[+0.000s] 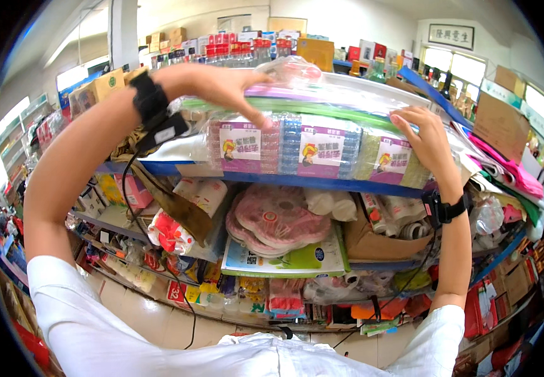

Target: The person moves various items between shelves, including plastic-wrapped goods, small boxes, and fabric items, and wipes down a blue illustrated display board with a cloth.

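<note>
A long clear plastic pack of mesh scrubbing cloths [320, 147] lies across the top shelf, with pink, blue and yellow-green bundles under purple labels. My left hand [234, 91] is spread over the pack's left part, thumb pointing down in front of its face; the fingers look slightly blurred, and nothing is held. At the right end, my right hand [427, 135] grips the upper corner, with fingers on the top edge and thumb on the front. A green strip [341, 110] runs along the pack's upper edge. Crumpled clear plastic [290, 68] sits behind it.
The top shelf has a blue edge [322, 183]. Below are pink flower-shaped cushions [278, 217] and a cardboard box [378, 242]. Bottles [240, 53] line the back, and cartons [501, 122] stand at right. Black cables [130, 195] hang from my wrist bands.
</note>
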`<action>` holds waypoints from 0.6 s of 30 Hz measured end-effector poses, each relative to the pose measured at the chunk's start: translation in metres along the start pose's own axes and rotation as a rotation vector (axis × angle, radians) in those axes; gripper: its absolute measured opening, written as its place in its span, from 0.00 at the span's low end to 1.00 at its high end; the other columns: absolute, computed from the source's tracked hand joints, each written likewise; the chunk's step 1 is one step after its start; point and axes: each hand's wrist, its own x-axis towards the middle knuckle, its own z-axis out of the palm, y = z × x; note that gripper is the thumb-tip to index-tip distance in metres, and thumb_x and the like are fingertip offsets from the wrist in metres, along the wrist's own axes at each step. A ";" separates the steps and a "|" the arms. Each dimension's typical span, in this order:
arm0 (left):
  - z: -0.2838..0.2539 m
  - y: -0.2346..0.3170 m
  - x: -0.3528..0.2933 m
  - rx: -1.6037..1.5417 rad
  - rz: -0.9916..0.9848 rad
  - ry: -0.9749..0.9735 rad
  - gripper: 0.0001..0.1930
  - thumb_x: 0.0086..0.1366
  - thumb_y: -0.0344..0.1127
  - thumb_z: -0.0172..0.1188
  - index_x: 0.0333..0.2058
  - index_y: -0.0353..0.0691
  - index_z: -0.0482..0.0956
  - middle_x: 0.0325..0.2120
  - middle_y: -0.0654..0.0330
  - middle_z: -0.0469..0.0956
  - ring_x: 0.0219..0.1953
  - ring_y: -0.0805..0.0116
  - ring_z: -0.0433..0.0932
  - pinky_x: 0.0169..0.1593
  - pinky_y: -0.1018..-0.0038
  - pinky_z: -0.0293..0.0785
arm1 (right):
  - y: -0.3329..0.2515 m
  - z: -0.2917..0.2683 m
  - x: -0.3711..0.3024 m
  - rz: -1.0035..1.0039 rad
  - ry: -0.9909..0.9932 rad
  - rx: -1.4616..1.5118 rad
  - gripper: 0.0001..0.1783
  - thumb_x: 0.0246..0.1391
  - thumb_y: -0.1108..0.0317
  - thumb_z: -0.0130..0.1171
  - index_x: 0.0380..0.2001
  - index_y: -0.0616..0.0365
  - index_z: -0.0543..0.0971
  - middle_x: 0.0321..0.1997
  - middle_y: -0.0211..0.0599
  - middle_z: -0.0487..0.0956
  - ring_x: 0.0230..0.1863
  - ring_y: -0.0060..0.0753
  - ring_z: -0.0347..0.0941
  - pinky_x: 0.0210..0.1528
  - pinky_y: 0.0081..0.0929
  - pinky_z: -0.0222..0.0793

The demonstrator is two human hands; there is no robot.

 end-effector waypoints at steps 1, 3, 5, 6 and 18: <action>0.012 -0.001 -0.012 0.010 0.023 0.033 0.66 0.50 0.75 0.68 0.72 0.32 0.50 0.72 0.35 0.50 0.74 0.41 0.52 0.74 0.50 0.53 | 0.001 0.006 0.002 -0.012 0.004 -0.003 0.23 0.66 0.50 0.57 0.42 0.60 0.87 0.42 0.41 0.86 0.50 0.46 0.78 0.54 0.40 0.70; 0.032 0.011 -0.021 0.283 0.036 0.169 0.66 0.46 0.71 0.73 0.72 0.34 0.50 0.71 0.37 0.52 0.73 0.39 0.54 0.74 0.50 0.52 | 0.010 0.010 -0.001 -0.040 0.021 -0.057 0.21 0.67 0.53 0.57 0.42 0.60 0.87 0.45 0.40 0.85 0.51 0.45 0.77 0.55 0.39 0.69; 0.042 0.012 -0.026 0.320 0.050 0.252 0.67 0.42 0.64 0.78 0.72 0.35 0.51 0.71 0.39 0.55 0.72 0.40 0.56 0.73 0.49 0.53 | 0.014 0.014 -0.002 -0.121 0.154 -0.093 0.18 0.67 0.55 0.58 0.42 0.59 0.87 0.49 0.39 0.84 0.53 0.44 0.76 0.55 0.41 0.68; 0.041 0.012 -0.027 0.283 0.081 0.305 0.67 0.40 0.62 0.80 0.72 0.35 0.52 0.70 0.40 0.57 0.72 0.41 0.57 0.73 0.50 0.53 | 0.015 0.013 -0.003 -0.145 0.171 -0.138 0.16 0.66 0.57 0.58 0.41 0.58 0.86 0.51 0.38 0.83 0.56 0.43 0.75 0.56 0.41 0.67; 0.008 -0.068 -0.125 0.074 -0.141 0.464 0.34 0.72 0.60 0.54 0.65 0.41 0.68 0.64 0.50 0.70 0.64 0.56 0.70 0.66 0.62 0.66 | -0.011 -0.029 -0.064 -0.237 0.437 -0.131 0.12 0.67 0.69 0.54 0.39 0.64 0.85 0.55 0.47 0.80 0.59 0.45 0.74 0.62 0.40 0.66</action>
